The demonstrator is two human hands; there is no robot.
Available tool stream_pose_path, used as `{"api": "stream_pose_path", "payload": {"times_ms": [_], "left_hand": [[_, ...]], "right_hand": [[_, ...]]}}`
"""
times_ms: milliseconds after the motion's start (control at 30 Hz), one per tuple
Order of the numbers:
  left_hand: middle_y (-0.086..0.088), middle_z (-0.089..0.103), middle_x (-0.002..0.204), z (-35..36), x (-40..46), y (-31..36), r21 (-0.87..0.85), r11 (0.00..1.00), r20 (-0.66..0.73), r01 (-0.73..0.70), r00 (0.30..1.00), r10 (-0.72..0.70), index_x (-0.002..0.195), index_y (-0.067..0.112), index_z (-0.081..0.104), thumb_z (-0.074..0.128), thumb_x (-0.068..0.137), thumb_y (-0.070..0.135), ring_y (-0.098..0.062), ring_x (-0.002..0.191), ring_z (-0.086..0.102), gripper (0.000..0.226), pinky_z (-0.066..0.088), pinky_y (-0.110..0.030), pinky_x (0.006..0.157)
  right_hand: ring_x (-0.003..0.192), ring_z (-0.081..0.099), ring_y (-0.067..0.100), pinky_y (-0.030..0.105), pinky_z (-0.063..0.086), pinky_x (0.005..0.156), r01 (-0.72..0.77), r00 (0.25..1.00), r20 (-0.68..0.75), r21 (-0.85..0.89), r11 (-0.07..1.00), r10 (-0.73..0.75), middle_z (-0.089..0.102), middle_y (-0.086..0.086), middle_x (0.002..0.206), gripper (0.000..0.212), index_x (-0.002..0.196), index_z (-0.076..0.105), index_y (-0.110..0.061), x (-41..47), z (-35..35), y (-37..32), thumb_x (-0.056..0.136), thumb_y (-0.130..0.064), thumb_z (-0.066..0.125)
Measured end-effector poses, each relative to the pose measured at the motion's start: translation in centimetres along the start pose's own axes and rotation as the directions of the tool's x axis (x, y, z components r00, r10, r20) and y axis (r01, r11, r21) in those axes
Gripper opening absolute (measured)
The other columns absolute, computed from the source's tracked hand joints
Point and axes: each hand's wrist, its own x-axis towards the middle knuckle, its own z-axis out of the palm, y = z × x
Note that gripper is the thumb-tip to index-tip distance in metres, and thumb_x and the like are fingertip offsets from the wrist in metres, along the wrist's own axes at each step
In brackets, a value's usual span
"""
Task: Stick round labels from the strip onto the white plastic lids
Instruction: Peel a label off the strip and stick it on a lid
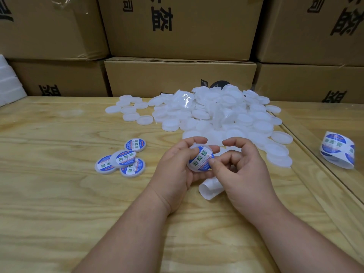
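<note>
While the label goes down: a white plastic lid [199, 160] sits raised above the bench between both hands, its blue-and-white round label [201, 157] facing up and tilted toward the camera.
Left hand [177, 166]: its fingers curl round the lid's far edge and its thumb lies on the near side, so it holds the lid by the rim.
Right hand [242, 168]: its thumb tip presses on the label's lower right edge; the other fingers are loosely curled above and hold nothing that can be seen.
Backing strip: a curled white strip end [209, 189] lies on the bench under the hands; whether the right hand touches it cannot be told.
Done so far: four labelled lids [123, 160] lie in a small overlapping cluster to the left of the hands.
Left to do: a large heap of bare lids [216, 115] lies beyond the hands, so the job looks barely begun.
Label supply: a coiled label strip [337, 149] sits well apart at the right.
Bench [59, 203]: pale plywood with visible grain, and a seam running along its right side.
Room: stacked cardboard boxes [177, 28] with black printed characters wall off the back; a white foam-like stack [9, 83] shows at the far left edge.
</note>
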Motion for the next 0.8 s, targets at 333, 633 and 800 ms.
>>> {"api": "stream_pose_path", "payload": {"times_ms": [333,633,800], "left_hand": [[-0.015,0.075,0.112,-0.05,0.05,-0.24,0.042,0.999,-0.042,-0.002,0.999,0.004,0.111,0.012,0.063,0.042,0.099,0.007,-0.033,0.101,0.073,0.025,0.060,-0.037,0.075],[-0.011,0.076,0.111,-0.26,0.24,-0.44,0.084,0.996,-0.016,-0.026,0.999,0.028,0.114,0.016,0.061,0.043,0.072,0.001,-0.029,0.104,0.073,0.048,0.060,-0.035,0.078],[-0.006,0.077,0.108,-0.04,0.24,-0.62,0.128,0.987,-0.096,-0.094,0.990,0.107,0.116,0.017,0.057,0.051,0.076,-0.002,-0.026,0.097,0.076,0.044,0.062,-0.036,0.079]], "right_hand": [[0.081,0.071,0.033,0.035,0.056,0.072,0.006,1.000,0.000,-0.024,1.000,-0.006,0.074,0.002,0.079,0.037,0.107,0.053,-0.034,0.02,0.03,0.05,0.088,-0.010,0.074],[0.071,0.069,0.009,0.025,0.049,0.067,0.011,0.999,-0.031,-0.034,0.999,-0.012,0.077,-0.006,0.083,0.031,0.106,0.057,-0.031,-0.22,0.19,-0.51,0.091,-0.007,0.068],[0.086,0.074,0.012,0.018,0.053,0.072,0.011,0.999,-0.036,-0.038,0.999,-0.012,0.079,-0.008,0.086,0.024,0.104,0.061,-0.028,-0.40,0.11,-0.37,0.093,-0.007,0.064]]}}
